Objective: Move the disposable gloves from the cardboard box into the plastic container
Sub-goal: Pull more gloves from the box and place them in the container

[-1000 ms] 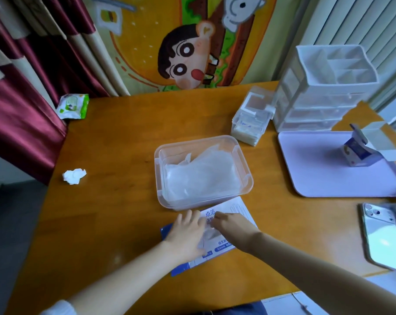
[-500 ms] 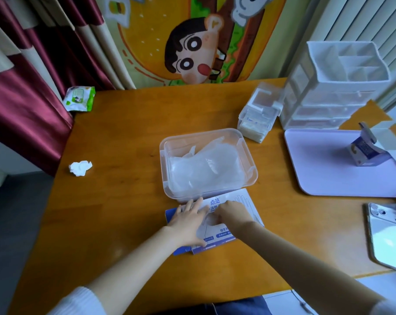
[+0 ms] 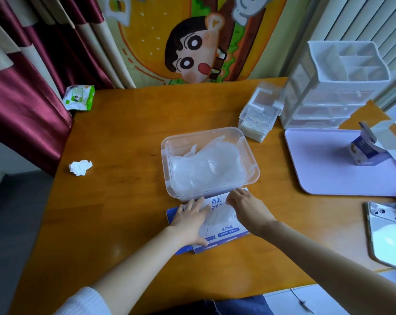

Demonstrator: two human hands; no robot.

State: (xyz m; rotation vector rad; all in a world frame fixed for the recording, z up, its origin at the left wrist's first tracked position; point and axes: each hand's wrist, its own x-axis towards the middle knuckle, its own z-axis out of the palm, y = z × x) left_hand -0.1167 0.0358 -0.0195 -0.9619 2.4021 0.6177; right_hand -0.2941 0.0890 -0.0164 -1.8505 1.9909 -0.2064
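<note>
A: Where are the gloves [image 3: 219, 215]?

B: A tuft bulges from the cardboard box [image 3: 230, 233], which lies on the near side of the plastic container [image 3: 164, 155], touching it; a heap already lies inside the container.

A: And the hands?

B: The left hand [image 3: 190, 220] lies flat on the box, fingers spread, pressing down; the right hand [image 3: 247, 208] curls onto the tuft, seemingly pinching it.

A: How will they handle?

B: Probably weightless, limp, slippery, clinging in wads; best pinched at the tuft, with the box held down.
</note>
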